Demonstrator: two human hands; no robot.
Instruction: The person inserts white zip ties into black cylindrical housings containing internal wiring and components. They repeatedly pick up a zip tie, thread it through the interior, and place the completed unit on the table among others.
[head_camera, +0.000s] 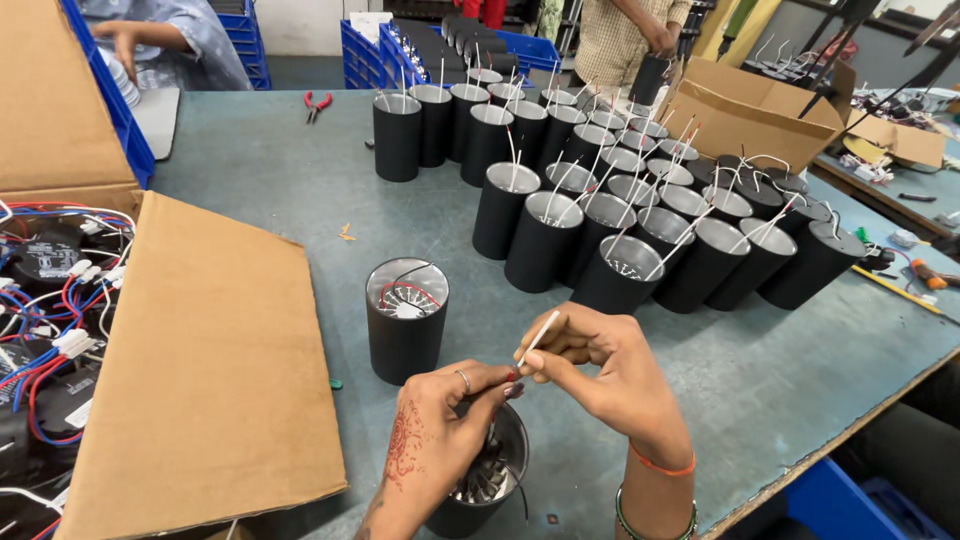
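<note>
My left hand (435, 430) rests on the rim of a black cylindrical lamp housing (480, 490) at the table's near edge, fingertips pinching the lower end of a thin white wire. My right hand (600, 370) pinches the same white wire (537, 338) higher up, holding it slanted upward. Inside the housing a finned metal heat sink shows. Just beyond stands another black housing (405, 320) with red and black wires coiled inside.
Many black housings (620, 210) with white wires sticking up crowd the grey-green table (250, 170) behind. A cardboard flap (210, 370) and a box of wired drivers (45, 330) lie left. Red pliers (317, 104), blue crates (365, 55), a cardboard box (750, 110) and two other people stand farther back.
</note>
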